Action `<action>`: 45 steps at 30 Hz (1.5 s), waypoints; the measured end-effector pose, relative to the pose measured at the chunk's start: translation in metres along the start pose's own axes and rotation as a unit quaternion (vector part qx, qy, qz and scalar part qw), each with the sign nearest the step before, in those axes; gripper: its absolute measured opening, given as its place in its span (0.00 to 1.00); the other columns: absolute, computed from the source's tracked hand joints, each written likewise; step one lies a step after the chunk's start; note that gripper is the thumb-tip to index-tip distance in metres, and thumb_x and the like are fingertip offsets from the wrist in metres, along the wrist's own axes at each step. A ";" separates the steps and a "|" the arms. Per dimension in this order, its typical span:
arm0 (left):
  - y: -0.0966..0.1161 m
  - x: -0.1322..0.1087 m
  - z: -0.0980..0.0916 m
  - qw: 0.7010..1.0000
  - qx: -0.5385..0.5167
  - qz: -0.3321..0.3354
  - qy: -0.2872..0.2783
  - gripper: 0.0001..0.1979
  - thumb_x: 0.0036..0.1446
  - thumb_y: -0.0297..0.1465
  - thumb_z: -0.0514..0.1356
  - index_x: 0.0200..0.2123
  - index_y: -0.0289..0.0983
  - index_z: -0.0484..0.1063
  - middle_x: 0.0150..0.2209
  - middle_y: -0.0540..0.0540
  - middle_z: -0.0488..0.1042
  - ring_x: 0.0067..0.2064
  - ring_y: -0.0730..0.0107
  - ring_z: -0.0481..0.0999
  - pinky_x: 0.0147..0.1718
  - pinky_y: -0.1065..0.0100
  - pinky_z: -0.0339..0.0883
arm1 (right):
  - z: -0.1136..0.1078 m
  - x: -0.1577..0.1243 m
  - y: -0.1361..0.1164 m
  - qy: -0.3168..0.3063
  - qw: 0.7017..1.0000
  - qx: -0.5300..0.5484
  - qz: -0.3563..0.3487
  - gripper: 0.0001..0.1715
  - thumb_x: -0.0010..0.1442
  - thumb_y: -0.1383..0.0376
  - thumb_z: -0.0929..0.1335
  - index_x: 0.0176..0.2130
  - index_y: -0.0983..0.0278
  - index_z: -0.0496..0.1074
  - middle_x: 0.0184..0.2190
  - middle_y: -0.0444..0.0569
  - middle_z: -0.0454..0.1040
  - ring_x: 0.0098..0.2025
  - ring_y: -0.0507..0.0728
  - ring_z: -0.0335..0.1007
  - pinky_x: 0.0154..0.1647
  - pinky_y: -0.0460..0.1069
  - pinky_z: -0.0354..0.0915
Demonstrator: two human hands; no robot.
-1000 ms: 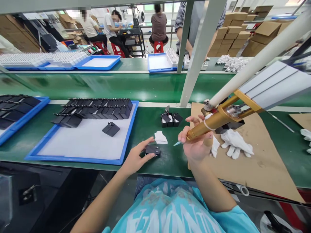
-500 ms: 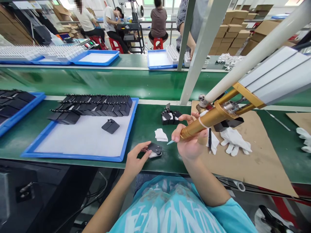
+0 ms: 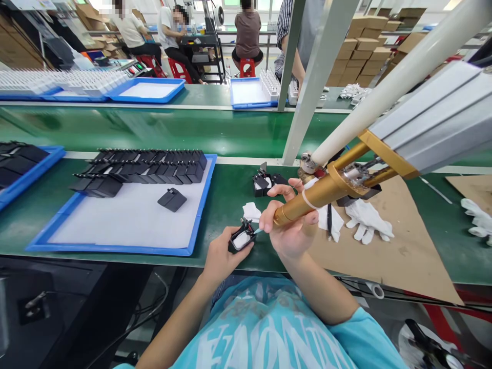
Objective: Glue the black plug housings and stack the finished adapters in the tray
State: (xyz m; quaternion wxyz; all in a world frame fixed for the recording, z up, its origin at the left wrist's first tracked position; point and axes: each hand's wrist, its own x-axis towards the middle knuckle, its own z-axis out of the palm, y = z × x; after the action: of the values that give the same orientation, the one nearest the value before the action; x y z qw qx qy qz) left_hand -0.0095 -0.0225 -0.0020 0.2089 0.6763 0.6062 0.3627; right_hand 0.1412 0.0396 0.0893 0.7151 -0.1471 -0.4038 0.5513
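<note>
My left hand (image 3: pixel 221 256) is closed around the sides of a small black plastic case (image 3: pixel 242 240), held low over the green bench. The case is tilted, showing a white inside and small dark parts at its far edge. My right hand (image 3: pixel 290 238) grips a gold dispensing gun (image 3: pixel 317 195), with some fingers raised. Its light blue tapered nozzle (image 3: pixel 258 231) points left and reaches the right edge of the case; whether it touches cannot be seen. A crumpled white cloth (image 3: pixel 251 211) lies just beyond. More open black cases (image 3: pixel 263 184) stand behind it.
A blue-rimmed tray (image 3: pixel 111 250) at left holds rows of black cases and one loose case (image 3: pixel 172 200). White gloves (image 3: pixel 369 221) and a black pen-like tool (image 3: pixel 329 221) lie on brown cardboard (image 3: pixel 407 251). A slanted metal post (image 3: pixel 307 92) rises behind the bench. People sit beyond.
In my left hand, a flat black face with a white rim showed earlier; now a case's white inside shows. My right hand has brought the nozzle left and down to the case.
</note>
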 end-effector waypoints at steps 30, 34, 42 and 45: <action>0.025 0.016 0.021 0.997 -0.054 0.027 0.042 0.17 0.50 0.33 0.66 0.44 0.42 0.69 0.39 0.48 0.79 0.37 0.64 0.80 0.33 0.67 0.72 | 0.012 0.000 0.004 -0.013 1.000 0.008 0.002 0.23 0.58 0.42 0.64 0.42 0.56 0.62 0.46 0.47 0.70 0.15 0.46 0.65 0.11 0.48 0.66; 0.025 0.017 0.022 0.996 -0.052 0.042 0.058 0.18 0.49 0.33 0.67 0.44 0.42 0.69 0.39 0.48 0.79 0.37 0.63 0.80 0.34 0.66 0.72 | 0.011 0.000 0.004 -0.030 0.999 0.038 -0.003 0.20 0.59 0.45 0.64 0.38 0.57 0.63 0.44 0.44 0.70 0.16 0.46 0.66 0.11 0.47 0.65; 0.012 0.019 0.009 0.999 -0.015 0.047 0.004 0.14 0.54 0.34 0.65 0.43 0.40 0.71 0.38 0.47 0.75 0.41 0.63 0.77 0.39 0.65 0.71 | 0.009 0.003 0.003 0.001 0.999 0.052 0.001 0.27 0.58 0.41 0.61 0.49 0.53 0.62 0.46 0.46 0.72 0.16 0.48 0.67 0.12 0.48 0.65; -0.006 0.019 -0.002 0.998 0.001 -0.025 -0.052 0.14 0.53 0.35 0.66 0.42 0.39 0.71 0.39 0.46 0.75 0.42 0.61 0.77 0.41 0.63 0.71 | 0.003 0.004 0.001 0.010 0.999 0.049 -0.007 0.26 0.59 0.42 0.61 0.49 0.53 0.63 0.46 0.46 0.72 0.17 0.48 0.68 0.12 0.48 0.65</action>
State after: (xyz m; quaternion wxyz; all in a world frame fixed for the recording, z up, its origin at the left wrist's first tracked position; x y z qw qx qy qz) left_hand -0.0149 -0.0038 -0.0003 0.2482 0.6792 0.6114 0.3213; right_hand 0.1388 0.0426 0.0918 0.7290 -0.1148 -0.3702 0.5641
